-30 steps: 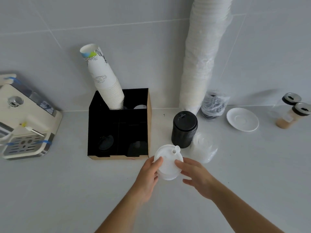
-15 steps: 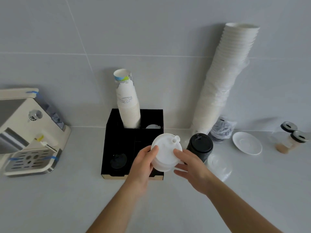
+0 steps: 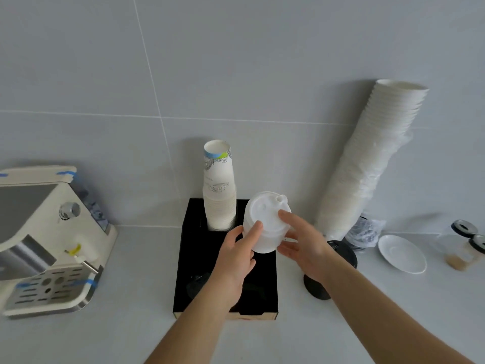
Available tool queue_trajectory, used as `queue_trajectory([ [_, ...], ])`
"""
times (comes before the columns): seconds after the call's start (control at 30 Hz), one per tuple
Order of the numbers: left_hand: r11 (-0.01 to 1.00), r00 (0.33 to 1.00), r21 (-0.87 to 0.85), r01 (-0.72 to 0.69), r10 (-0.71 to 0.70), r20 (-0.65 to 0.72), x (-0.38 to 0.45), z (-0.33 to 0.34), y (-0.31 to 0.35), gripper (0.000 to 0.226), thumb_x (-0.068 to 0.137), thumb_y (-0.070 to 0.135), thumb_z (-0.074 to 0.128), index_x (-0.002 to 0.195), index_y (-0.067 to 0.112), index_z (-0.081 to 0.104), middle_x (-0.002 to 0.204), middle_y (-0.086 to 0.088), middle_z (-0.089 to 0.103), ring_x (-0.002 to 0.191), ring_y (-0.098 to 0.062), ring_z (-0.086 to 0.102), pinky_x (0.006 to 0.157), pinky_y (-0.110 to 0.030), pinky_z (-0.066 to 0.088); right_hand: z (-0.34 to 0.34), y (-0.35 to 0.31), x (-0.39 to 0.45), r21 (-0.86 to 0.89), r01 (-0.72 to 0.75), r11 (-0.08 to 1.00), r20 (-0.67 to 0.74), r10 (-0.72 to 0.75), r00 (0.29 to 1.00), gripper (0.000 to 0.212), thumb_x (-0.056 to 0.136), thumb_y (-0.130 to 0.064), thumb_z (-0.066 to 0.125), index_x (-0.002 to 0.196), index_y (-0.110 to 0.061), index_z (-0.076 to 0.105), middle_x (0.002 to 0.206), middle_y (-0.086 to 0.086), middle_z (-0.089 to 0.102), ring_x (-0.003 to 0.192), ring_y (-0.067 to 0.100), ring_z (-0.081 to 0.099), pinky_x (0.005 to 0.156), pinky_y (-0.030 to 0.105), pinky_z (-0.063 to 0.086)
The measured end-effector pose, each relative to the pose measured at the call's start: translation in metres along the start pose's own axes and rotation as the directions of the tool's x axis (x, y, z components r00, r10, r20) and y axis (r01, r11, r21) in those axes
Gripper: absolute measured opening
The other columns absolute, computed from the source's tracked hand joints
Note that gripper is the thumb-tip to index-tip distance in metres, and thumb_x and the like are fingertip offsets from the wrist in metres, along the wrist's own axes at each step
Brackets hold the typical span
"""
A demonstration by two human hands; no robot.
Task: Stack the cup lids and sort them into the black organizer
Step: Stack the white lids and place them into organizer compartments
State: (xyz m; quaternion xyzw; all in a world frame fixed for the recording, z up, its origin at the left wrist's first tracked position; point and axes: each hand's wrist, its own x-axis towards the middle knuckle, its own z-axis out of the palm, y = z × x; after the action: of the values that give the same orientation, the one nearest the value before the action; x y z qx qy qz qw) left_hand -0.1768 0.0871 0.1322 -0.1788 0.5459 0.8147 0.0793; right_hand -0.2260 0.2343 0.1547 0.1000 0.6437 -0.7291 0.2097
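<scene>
Head: lid stack (image 3: pixel 265 224) btwn left hand (image 3: pixel 237 254), right hand (image 3: pixel 304 245).

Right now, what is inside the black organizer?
In the black organizer, a stack of printed paper cups stands in the back left compartment. A dark lid seems to lie front left. Both hands and the white lid stack cover the right compartments.

A cream espresso machine (image 3: pixel 44 243) sits left; a white saucer (image 3: pixel 402 254) lies right, beside what look like two blurred jars (image 3: pixel 465 245).
</scene>
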Motion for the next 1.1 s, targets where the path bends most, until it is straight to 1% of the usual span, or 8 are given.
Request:
queue_trajectory([
  [0.13, 1.000, 0.999, -0.025, 0.010, -0.012, -0.051, 0.026, 0.002, 0.019, 0.073, 0.071, 0.057, 0.071, 0.135, 0.030, 0.049, 0.121, 0.008, 0.058, 0.122, -0.024, 0.052, 0.107, -0.039, 0.041, 0.008, -0.015, 0.020, -0.034, -0.030, 0.999, 0.006, 0.031, 1.000, 0.033, 0.085, -0.046, 0.068, 0.109, -0.024, 0.069, 0.120, 0.010, 0.068, 0.109, 0.030, 0.066, 0.102, 0.043, 0.050],
  [0.27, 0.996, 0.997, -0.086, 0.002, -0.008, -0.075, 0.053, 0.003, 0.034, 0.060, 0.075, 0.048, 0.072, 0.129, 0.026, 0.055, 0.120, 0.005, 0.064, 0.112, -0.011, 0.058, 0.100, -0.034, 0.043, 0.006, -0.030, 0.046, -0.135, -0.087, 0.987, 0.046, 0.094, 0.995, 0.066, 0.075, -0.064, 0.069, 0.129, -0.025, 0.059, 0.132, 0.008, 0.060, 0.121, 0.030, 0.058, 0.109, 0.047, 0.043],
  [0.43, 0.986, 0.993, -0.169, 0.005, -0.025, -0.120, 0.082, 0.006, 0.035, 0.039, 0.082, 0.037, 0.069, 0.118, 0.028, 0.060, 0.118, 0.009, 0.063, 0.103, -0.003, 0.057, 0.099, -0.032, 0.042, -0.001, -0.044, 0.078, -0.278, -0.116, 0.953, -0.032, 0.112, 0.993, 0.087, 0.073, -0.065, 0.071, 0.144, -0.023, 0.044, 0.139, 0.007, 0.050, 0.127, 0.029, 0.052, 0.105, 0.047, 0.045],
  [0.53, 0.984, 0.987, -0.179, -0.007, -0.022, -0.158, 0.092, 0.008, 0.028, 0.049, 0.078, 0.037, 0.072, 0.124, 0.026, 0.058, 0.119, 0.009, 0.062, 0.107, -0.004, 0.056, 0.100, -0.033, 0.042, -0.006, -0.048, 0.095, -0.314, -0.029, 0.949, -0.053, 0.013, 0.999, 0.073, 0.079, -0.048, 0.076, 0.143, -0.027, 0.048, 0.132, 0.005, 0.059, 0.117, 0.027, 0.060, 0.097, 0.043, 0.051],
  [0.7, 0.984, 0.978, -0.177, 0.004, -0.040, -0.202, 0.107, 0.009, 0.014, 0.023, 0.079, 0.034, 0.073, 0.099, 0.024, 0.067, 0.104, 0.007, 0.068, 0.099, -0.009, 0.061, 0.084, -0.027, 0.044, -0.009, -0.051, 0.115, -0.331, 0.015, 0.943, 0.009, -0.013, 1.000, 0.049, 0.085, -0.020, 0.074, 0.131, -0.026, 0.060, 0.122, 0.008, 0.071, 0.108, 0.029, 0.069, 0.097, 0.040, 0.054],
  [0.8, 0.985, 0.974, -0.171, 0.012, -0.051, -0.222, 0.115, 0.010, 0.006, 0.046, 0.069, 0.045, 0.077, 0.107, 0.021, 0.067, 0.109, 0.006, 0.069, 0.103, -0.010, 0.061, 0.082, -0.026, 0.045, -0.012, -0.046, 0.125, -0.322, 0.002, 0.947, -0.009, -0.005, 1.000, 0.040, 0.084, -0.017, 0.074, 0.123, -0.024, 0.066, 0.120, 0.012, 0.071, 0.100, 0.028, 0.070, 0.095, 0.037, 0.056],
  [0.9, 0.984, 0.971, -0.171, 0.049, -0.087, -0.221, 0.123, 0.011, 0.003, 0.065, 0.052, 0.055, 0.076, 0.105, 0.021, 0.066, 0.111, 0.003, 0.069, 0.107, -0.015, 0.062, 0.095, -0.032, 0.048, -0.015, -0.041, 0.136, -0.285, -0.013, 0.959, -0.008, 0.011, 1.000, 0.040, 0.083, -0.015, 0.074, 0.122, -0.021, 0.067, 0.122, 0.012, 0.071, 0.110, 0.030, 0.070, 0.093, 0.034, 0.057],
  [1.1, 0.984, 0.960, -0.155, 0.084, -0.121, -0.252, 0.140, 0.012, -0.002, 0.032, 0.071, 0.048, 0.073, 0.092, 0.026, 0.063, 0.105, 0.005, 0.067, 0.099, -0.013, 0.060, 0.088, -0.031, 0.042, -0.013, -0.035, 0.150, -0.276, -0.024, 0.961, -0.046, 0.012, 0.999, 0.040, 0.085, -0.012, 0.072, 0.124, -0.018, 0.065, 0.122, 0.012, 0.070, 0.110, 0.029, 0.069, 0.084, 0.030, 0.058],
])
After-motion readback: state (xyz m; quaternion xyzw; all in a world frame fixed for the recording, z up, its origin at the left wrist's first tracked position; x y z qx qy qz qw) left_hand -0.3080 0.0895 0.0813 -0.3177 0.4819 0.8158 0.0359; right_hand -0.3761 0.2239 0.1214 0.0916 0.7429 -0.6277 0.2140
